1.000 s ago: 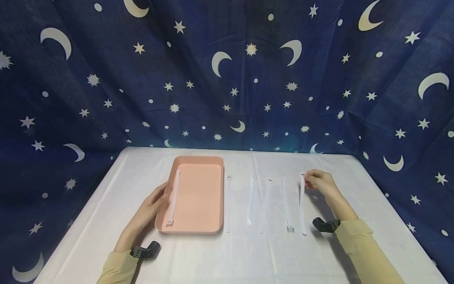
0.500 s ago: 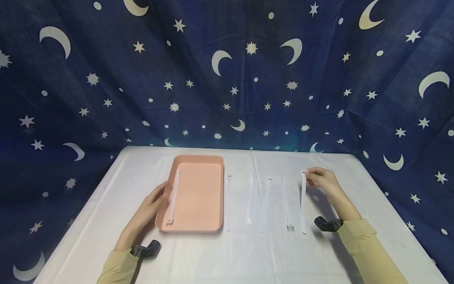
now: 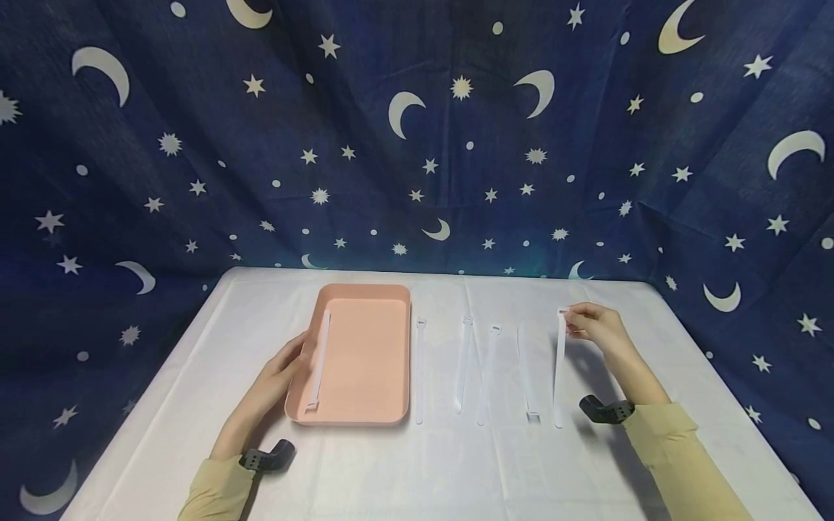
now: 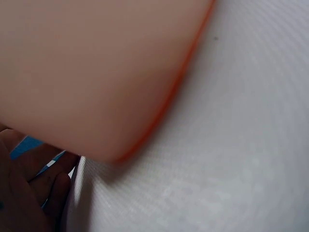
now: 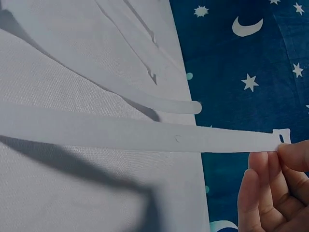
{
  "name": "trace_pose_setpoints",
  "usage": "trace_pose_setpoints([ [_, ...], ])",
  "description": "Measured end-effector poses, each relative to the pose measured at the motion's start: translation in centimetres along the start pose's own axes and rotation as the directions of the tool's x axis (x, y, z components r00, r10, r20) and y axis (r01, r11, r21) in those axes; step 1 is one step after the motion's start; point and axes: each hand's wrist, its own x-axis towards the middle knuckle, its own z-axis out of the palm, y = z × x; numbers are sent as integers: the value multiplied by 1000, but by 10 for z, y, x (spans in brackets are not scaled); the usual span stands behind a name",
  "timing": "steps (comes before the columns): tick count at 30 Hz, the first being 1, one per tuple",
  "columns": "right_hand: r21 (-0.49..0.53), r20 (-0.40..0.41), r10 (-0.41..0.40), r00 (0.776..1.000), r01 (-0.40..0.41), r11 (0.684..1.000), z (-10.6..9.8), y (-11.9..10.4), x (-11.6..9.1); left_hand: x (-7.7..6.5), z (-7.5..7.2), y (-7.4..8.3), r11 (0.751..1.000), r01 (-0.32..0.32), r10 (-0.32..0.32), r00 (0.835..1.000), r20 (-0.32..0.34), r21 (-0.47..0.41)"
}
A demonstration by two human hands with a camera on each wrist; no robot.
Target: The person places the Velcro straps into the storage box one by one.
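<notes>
In the head view, my left hand point(image 3: 276, 373) holds the left rim of a shallow pink tray point(image 3: 371, 414). The thumb lies at the rim; the other fingers are partly hidden, and the left wrist view shows them dimly. One white strap point(image 3: 320, 362) lies lengthwise inside the tray. My right hand point(image 3: 596, 327) pinches the slotted head of another flat white strap point(image 5: 231, 139) between thumb and fingertips. That strap point(image 3: 559, 369) is raised at its far end and slants down toward the table, its rounded tail nearest me.
Several more white straps lie right of the tray, among them one beside it point(image 3: 420, 373), a crossing pair in the middle, and one point(image 3: 525, 376) with its head toward me. A white cloth point(image 3: 456, 477) covers the table. Behind hangs a dark blue starry curtain point(image 3: 365, 195).
My right hand has risen slightly and shifted a little right, lifting the strap's slotted head with it. My left hand and the tray have stayed in place.
</notes>
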Motion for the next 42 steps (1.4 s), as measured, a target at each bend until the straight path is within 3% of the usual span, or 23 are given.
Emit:
trace_pose_setpoints([
  [11,98,-54,-47,997,52,994,-8,-14,-2,-1,-2,1,1000,-22,22,1000,14,3],
  [25,149,-34,-93,995,97,984,-7,-46,-8,-2,-1,0,1000,-22,22,1000,6,-2],
  [32,153,-22,-134,991,135,979,7,-67,-16,-2,-2,1,1000,-4,4,1000,12,2],
  [42,173,-5,-125,992,124,977,41,-89,-19,-1,-3,0,1000,-23,23,1000,14,5],
])
